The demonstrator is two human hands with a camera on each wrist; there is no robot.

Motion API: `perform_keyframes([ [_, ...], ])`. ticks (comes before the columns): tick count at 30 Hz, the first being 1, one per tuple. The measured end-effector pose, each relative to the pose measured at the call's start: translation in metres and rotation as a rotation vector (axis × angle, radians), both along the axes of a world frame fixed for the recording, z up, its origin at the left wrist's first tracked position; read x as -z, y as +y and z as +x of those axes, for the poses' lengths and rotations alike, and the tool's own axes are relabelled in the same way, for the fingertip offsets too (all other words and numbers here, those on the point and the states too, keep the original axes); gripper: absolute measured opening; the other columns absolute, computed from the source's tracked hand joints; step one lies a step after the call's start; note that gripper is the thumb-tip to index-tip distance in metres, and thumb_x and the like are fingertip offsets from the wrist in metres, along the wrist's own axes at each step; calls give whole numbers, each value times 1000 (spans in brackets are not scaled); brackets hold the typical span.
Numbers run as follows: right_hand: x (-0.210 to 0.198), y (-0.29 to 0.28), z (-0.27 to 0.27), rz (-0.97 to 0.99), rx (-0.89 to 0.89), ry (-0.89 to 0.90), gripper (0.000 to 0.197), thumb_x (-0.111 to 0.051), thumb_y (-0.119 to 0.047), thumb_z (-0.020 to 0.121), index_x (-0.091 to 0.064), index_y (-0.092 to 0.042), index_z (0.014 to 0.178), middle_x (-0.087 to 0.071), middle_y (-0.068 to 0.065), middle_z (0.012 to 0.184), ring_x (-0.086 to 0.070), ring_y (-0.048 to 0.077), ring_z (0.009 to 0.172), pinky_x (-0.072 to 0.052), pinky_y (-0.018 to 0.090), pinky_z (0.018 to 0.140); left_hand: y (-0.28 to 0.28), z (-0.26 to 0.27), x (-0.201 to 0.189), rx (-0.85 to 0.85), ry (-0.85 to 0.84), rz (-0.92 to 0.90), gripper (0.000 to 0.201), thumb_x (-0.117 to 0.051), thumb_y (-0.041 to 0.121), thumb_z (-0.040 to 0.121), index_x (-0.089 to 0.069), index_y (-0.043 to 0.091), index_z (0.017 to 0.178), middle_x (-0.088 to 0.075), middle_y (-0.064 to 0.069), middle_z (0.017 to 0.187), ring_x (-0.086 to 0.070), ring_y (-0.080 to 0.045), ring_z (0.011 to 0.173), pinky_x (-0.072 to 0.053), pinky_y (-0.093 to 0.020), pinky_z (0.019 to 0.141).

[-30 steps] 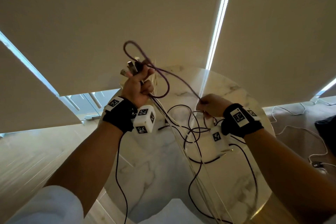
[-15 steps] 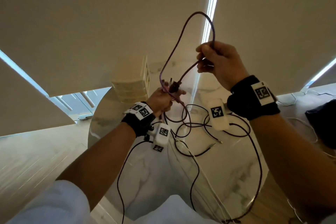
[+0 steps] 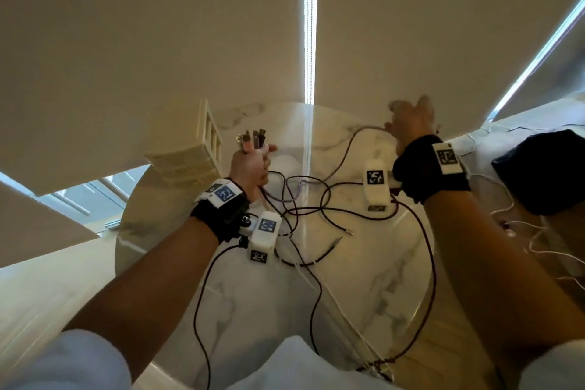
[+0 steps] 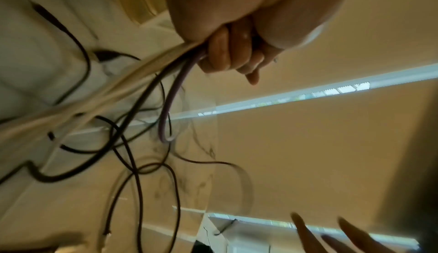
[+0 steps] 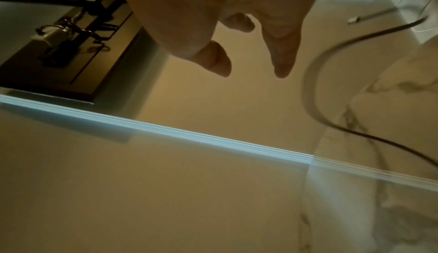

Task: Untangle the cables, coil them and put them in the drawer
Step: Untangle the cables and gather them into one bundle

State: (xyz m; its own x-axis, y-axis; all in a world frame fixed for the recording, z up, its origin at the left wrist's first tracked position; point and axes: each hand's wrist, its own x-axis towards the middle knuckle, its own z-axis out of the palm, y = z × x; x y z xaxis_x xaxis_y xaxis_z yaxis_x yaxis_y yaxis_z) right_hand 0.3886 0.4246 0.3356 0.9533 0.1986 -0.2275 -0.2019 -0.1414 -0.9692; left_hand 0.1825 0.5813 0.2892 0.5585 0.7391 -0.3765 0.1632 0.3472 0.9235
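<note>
**Inspector A:** Head view findings are entered first. A round marble table (image 3: 373, 288) is taken as the landmark. Above its far left part, the left hand (image 3: 251, 165) is held raised, with its fingers curled tightly round a bundle of cables (image 3: 294, 199). Several plug ends (image 3: 251, 138) are seen standing up out of the fist.

**Inspector B:** Is the grip confirmed from the left wrist?

**Inspector A:** It is. The fingers (image 4: 220, 54) are seen wrapped round white, black and purple strands, which hang down from the fist onto the table.

**Inspector B:** And the right hand?

**Inspector A:** The right hand (image 3: 410, 122) is recorded over the table's far right edge. In the right wrist view its fingers (image 5: 283, 58) are spread loosely and nothing is held between them. A purple cable (image 3: 351, 149) is seen running across the tabletop close by that hand; contact cannot be determined because of blur.

**Inspector B:** The remaining cables?

**Inspector A:** Black loops are noted lying tangled at the table's centre, with white strands trailing off its near edge. A cream drawer unit (image 3: 190, 158) is noted at the table's far left edge.
</note>
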Motion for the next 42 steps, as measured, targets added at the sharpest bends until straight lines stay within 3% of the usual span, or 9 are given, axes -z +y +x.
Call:
perform_keyframes([
  [4, 14, -11, -38, 25, -488, -69, 58, -62, -10, 86, -43, -16, 141, -60, 7, 123, -58, 20, 109, -47, 35, 93, -39, 30, -29, 174, -237, 21, 25, -39, 20, 102, -59, 10, 91, -31, 4, 52, -22, -6, 39, -17, -20, 37],
  [9, 34, -25, -73, -320, -1105, -163, 40, -70, -38, 82, -59, -25, 118, -66, -12, 93, -61, 5, 88, -46, 26, 85, -80, 68, -62, 309, -379, 55, 26, -39, 20, 102, -57, 9, 88, -27, 8, 47, -20, -5, 39, -17, -21, 40],
  [14, 64, -47, -51, -529, -849, -153, 40, -50, -48, 91, -67, -17, 72, -65, -1, 72, -57, 18, 63, -46, 32, 67, -112, 93, -63, 425, -437, 112, 27, -38, 19, 103, -58, 11, 86, -28, 10, 47, -20, -6, 42, -19, -22, 44],
  [20, 86, -95, 10, -1092, -682, -449, 59, -35, -59, 90, -63, -15, 116, -50, 16, 123, -48, 35, 114, -43, 43, 96, -152, 117, -56, 478, -464, 130, 28, -38, 17, 102, -58, 9, 85, -29, 10, 48, -25, -7, 46, -29, -24, 53],
  [25, 96, -125, 59, -1232, -633, -309, 59, -44, -64, 84, -62, -13, 106, -62, 12, 108, -60, 30, 100, -48, 35, 79, -181, 139, -56, 521, -482, 147, 29, -37, 18, 102, -55, 11, 82, -33, 12, 47, -28, -6, 45, -31, -24, 54],
  [29, 116, -158, 91, -1026, -630, -72, 39, -48, -47, 77, -65, -12, 72, -69, 10, 73, -65, 27, 63, -51, 32, 57, -193, 152, -54, 530, -511, 100, 27, -37, 19, 102, -55, 10, 83, -35, 13, 48, -31, -7, 48, -33, -27, 58],
  [37, 130, -195, 99, -523, -32, -182, 26, -48, -12, 92, -44, -28, 71, -46, -7, 70, -49, 9, 65, -35, 13, 56, -210, 158, -39, 521, -439, -33, 29, -37, 19, 102, -54, 9, 81, -32, 7, 48, -36, -11, 52, -38, -28, 65],
  [40, 140, -199, 86, -758, -474, -67, 6, -60, -23, 87, -59, -19, 83, -59, 3, 79, -59, 19, 71, -42, 23, 57, -203, 153, -37, 552, -432, -22, 28, -37, 21, 102, -53, 10, 81, -31, 8, 48, -30, -10, 49, -34, -28, 60],
  [42, 139, -197, 79, -987, -769, 16, 26, -71, -30, 80, -64, -18, 102, -65, 6, 96, -62, 23, 82, -51, 31, 70, -196, 144, -34, 563, -405, -30, 27, -39, 22, 102, -54, 10, 82, -31, 8, 49, -28, -10, 49, -34, -27, 56],
])
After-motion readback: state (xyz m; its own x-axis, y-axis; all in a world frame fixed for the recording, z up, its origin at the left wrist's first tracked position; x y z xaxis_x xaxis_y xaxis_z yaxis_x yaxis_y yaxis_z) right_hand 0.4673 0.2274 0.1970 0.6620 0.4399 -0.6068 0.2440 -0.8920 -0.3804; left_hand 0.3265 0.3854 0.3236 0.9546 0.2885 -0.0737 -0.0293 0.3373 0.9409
